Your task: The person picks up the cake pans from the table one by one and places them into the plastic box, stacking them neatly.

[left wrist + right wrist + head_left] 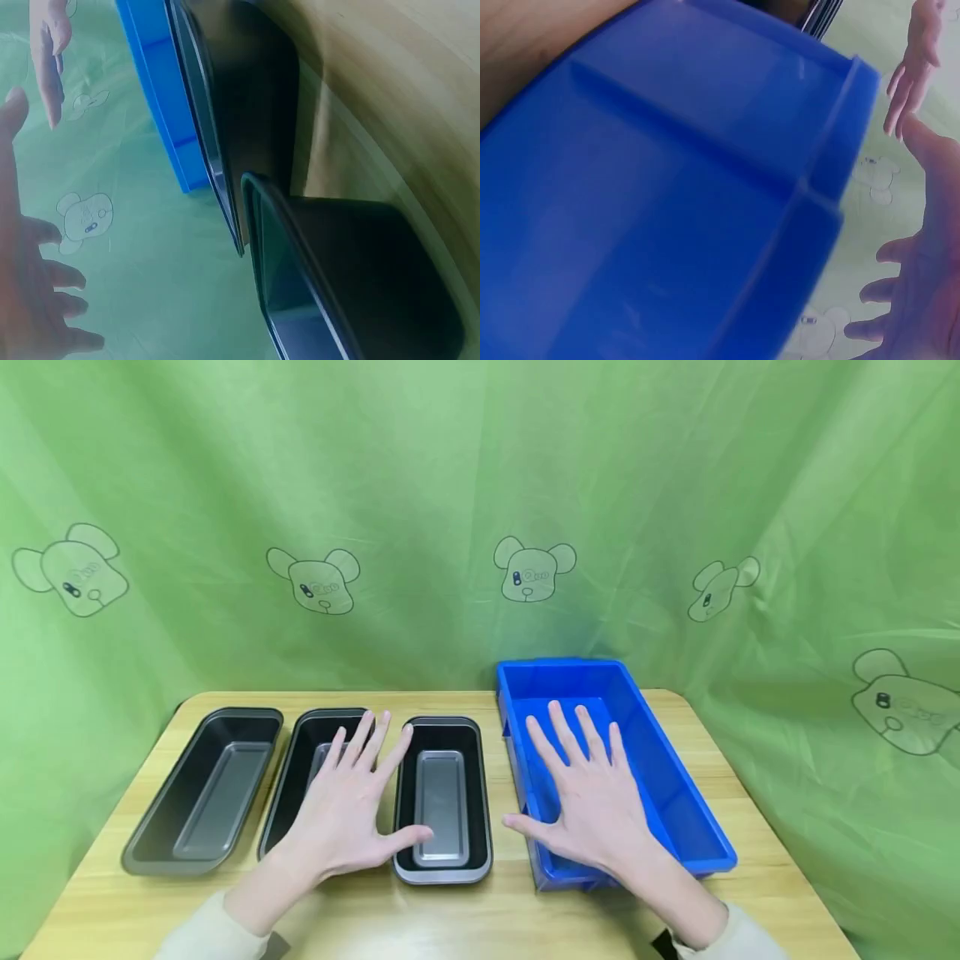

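Note:
My left hand point(348, 814) is held palm down with its fingers spread, above the middle and right black loaf pans; nothing is in it. Beneath its thumb is the right loaf pan point(441, 793), and its palm partly covers the middle loaf pan point(285, 802). Over the near part of the blue plastic bin point(686, 802), my right hand point(596, 806) spreads its fingers too and holds nothing. In the left wrist view the left hand point(30, 277) is apart from the pans' rims. The right wrist view has the right hand point(922, 292) beside the bin's wall point(667, 187), not touching it.
A third loaf pan point(217, 802) lies at the left of the wooden table point(465, 927). Behind the table hangs a green curtain point(427, 635) printed with bear faces. All the pans and the bin look empty inside where visible.

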Motion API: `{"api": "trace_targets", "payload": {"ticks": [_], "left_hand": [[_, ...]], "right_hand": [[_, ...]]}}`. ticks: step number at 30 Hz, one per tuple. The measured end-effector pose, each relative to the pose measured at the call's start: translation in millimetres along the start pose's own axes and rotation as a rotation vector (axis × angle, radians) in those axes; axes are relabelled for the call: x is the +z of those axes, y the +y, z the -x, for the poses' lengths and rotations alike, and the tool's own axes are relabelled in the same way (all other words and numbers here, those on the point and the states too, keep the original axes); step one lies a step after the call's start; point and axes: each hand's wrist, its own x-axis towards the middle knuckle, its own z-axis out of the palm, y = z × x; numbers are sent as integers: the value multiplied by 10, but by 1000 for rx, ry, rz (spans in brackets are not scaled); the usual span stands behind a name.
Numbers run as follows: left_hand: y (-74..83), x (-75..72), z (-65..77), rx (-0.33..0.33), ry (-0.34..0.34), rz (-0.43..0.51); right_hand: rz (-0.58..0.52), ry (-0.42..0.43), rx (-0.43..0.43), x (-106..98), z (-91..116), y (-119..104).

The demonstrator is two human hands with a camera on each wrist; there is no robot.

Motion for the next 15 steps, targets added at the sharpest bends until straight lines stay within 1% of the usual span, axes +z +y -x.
{"api": "trace_targets", "payload": {"ticks": [2,4,7,10,15], "left_hand": [[-17,-23,8,-35,-11,50],[-30,-52,15,-79,-40,102],[-58,-81,14,-139,-75,184],[-85,-96,3,-202,-107,274],[-146,-89,-21,-290,-135,410]], "right_hand": [[-9,0,14,-23,19,69],[-19,-7,37,-49,37,140],[-51,-39,86,-101,61,249],[-98,-71,133,-165,81,363],[-192,-116,179,-272,93,565]]}}
